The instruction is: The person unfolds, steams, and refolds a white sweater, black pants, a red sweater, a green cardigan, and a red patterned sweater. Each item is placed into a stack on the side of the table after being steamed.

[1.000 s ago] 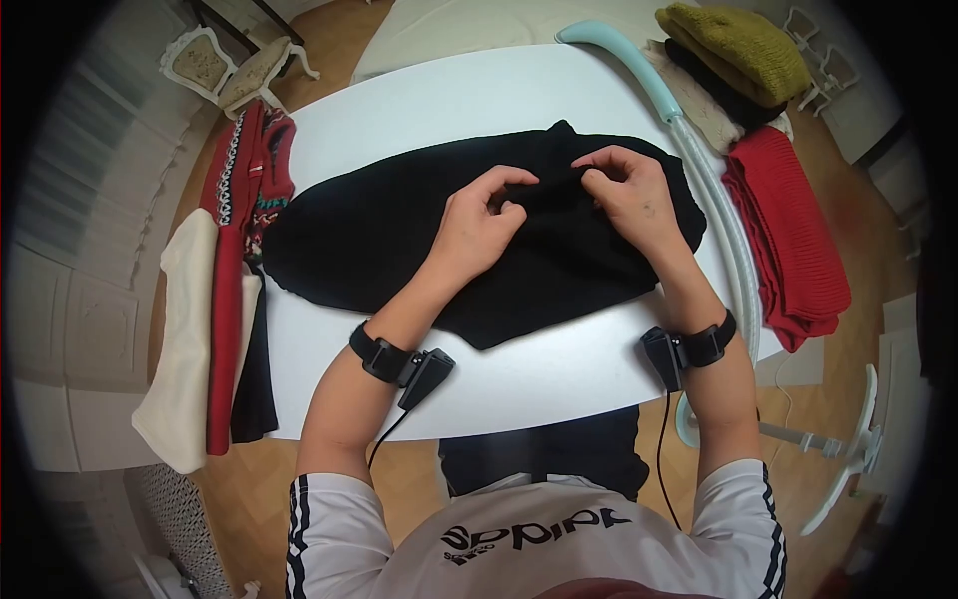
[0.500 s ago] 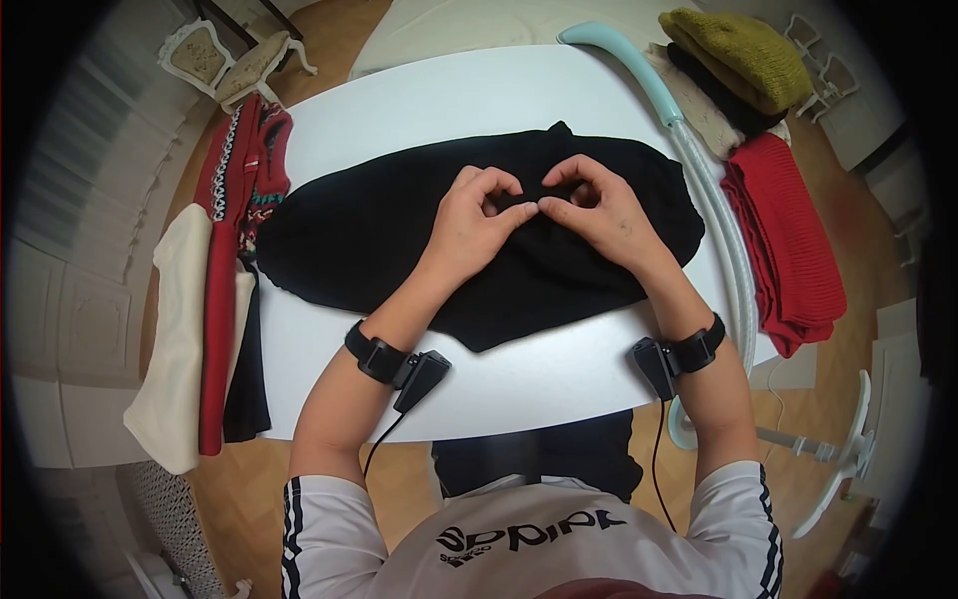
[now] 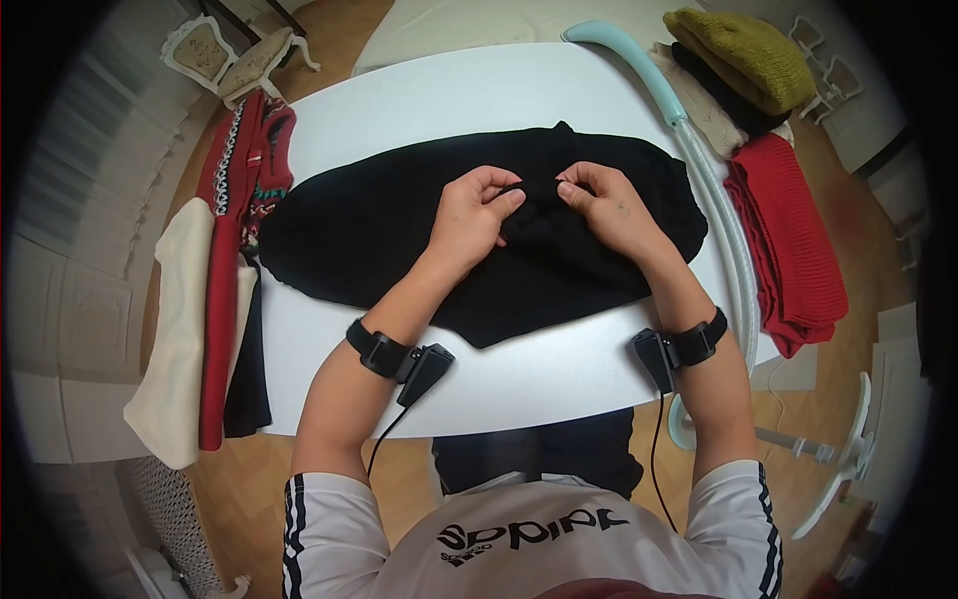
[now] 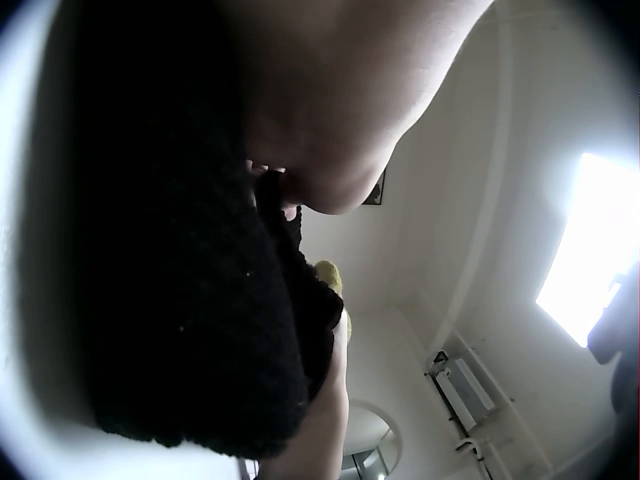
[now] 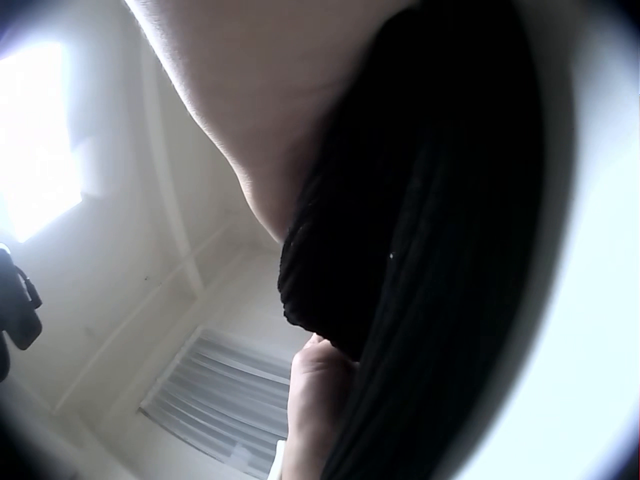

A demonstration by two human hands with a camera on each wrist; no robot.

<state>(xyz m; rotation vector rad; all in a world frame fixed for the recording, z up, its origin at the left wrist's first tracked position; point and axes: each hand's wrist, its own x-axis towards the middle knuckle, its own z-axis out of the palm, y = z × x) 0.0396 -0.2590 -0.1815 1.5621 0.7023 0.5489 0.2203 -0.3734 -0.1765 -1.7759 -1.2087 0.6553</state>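
Black cloth (image 3: 369, 230), likely soft and light, is lying on the table (image 3: 549, 384). Our left hand (image 3: 471, 215) and right hand (image 3: 614, 212) are pinching its middle, seemingly a good hold.

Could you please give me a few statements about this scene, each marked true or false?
1. The left hand and the right hand both grip the black garment. True.
2. The black garment hangs off the front edge of the white tabletop. False: it lies on the tabletop, back from that edge.
3. The mustard-green knit is at the bottom of its pile. False: it is on top.
4. A cream garment lies on the person's left. True.
5. The red ribbed knit is spread out. False: it is folded.
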